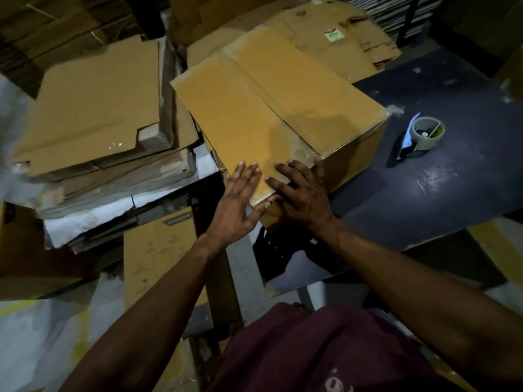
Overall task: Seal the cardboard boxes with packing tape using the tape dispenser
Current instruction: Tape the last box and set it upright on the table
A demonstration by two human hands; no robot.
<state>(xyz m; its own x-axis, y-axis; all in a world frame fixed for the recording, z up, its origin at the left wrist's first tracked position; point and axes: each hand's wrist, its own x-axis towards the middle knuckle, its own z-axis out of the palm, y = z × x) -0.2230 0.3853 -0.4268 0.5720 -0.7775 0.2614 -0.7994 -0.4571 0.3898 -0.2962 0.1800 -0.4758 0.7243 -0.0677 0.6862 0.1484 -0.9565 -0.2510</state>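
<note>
A closed brown cardboard box (271, 103) sits on the dark table (424, 193), its two top flaps meeting along a centre seam with a strip of clear tape. My left hand (237, 205) lies flat with straight fingers on the box's near corner, thumb along the near edge. My right hand (302, 193) presses on the same corner beside it, fingers spread over the top and down the near side. The tape dispenser (421, 137), with a roll of tape and a blue handle, rests on the table to the right of the box, apart from both hands.
A stack of flattened cardboard (93, 108) lies at the left on white sheets. More flat cartons (339, 32) are piled behind the box. A printed carton (161, 250) stands below the table's left edge. A maroon garment (325, 349) fills the bottom.
</note>
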